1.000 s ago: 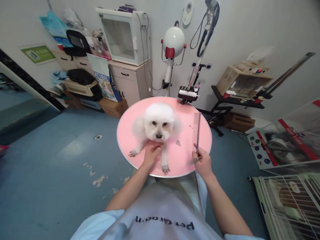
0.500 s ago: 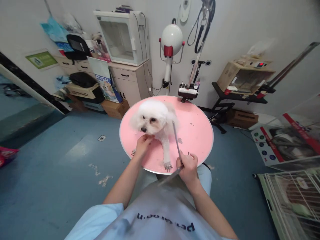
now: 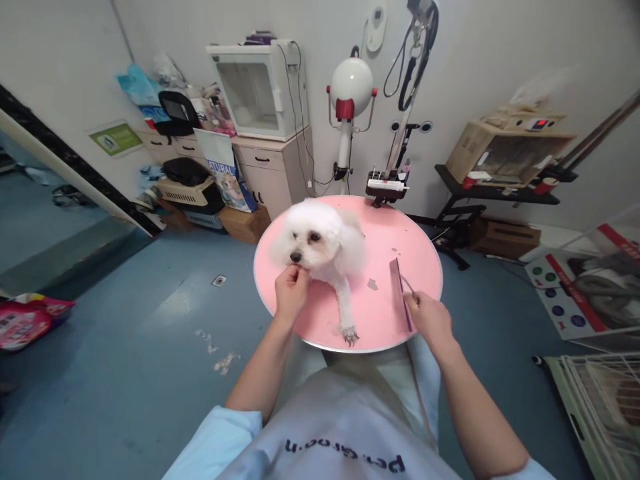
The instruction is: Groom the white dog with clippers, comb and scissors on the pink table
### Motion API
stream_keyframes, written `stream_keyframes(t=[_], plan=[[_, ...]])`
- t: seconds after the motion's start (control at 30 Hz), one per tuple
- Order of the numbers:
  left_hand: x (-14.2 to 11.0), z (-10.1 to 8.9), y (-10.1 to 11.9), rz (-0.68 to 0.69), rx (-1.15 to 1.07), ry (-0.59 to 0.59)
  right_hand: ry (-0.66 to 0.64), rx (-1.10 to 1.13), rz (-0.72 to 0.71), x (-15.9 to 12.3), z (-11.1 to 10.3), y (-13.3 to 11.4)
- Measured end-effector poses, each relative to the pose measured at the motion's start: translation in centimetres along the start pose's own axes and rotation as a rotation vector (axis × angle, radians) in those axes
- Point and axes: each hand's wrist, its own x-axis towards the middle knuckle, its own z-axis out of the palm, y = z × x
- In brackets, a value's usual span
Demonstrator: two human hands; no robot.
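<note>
In the head view, the white dog (image 3: 316,225) is occupying the center of the frame, resting on a round pink table (image 3: 385,230). Its muzzle is pointing toward the lower left, and one foreleg is extending toward the table's near edge, the paw (image 3: 350,335) lying just inside the rim. The left hand (image 3: 291,293), left of center, is touching the dog at the underside of the muzzle, with fingers curling together; whether they are pinching hair cannot be determined. The right hand (image 3: 431,321), right of center, is grasping a comb (image 3: 402,292) with a purple spine. The comb is standing over the right part of the table, apart from the dog. A slim metal tool (image 3: 409,285) is projecting from the same hand beside the comb; its remaining part is being hidden by the fingers. At the upper center, a tool holder (image 3: 386,188) is sitting at the table's far edge, and a white domed device (image 3: 352,87) is standing behind it. Pale tufts (image 3: 226,363) are lying on the floor at the lower left.
</note>
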Motion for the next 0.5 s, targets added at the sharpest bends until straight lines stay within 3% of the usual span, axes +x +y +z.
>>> stream_keyframes(t=[0.1,0.17,0.23,0.37,0.5], plan=[[-0.4,0.2,0.6,0.02,0.0,-0.019,-0.087,0.461,-0.038,0.1,0.3,-3.4],[-0.4,0.3,0.9,0.017,-0.011,-0.031,-0.242,0.809,-0.17,-0.6,1.3,-6.2],[-0.5,0.4,1.1,0.011,-0.012,-0.042,-0.342,0.994,-0.325,-1.7,2.3,-8.9],[-0.5,0.5,1.6,0.009,0.015,-0.065,-0.221,0.804,-0.568,-3.7,3.0,-12.2],[-0.5,0.4,2.0,0.003,0.01,-0.061,-0.073,0.564,-0.674,-3.8,3.0,-13.1]])
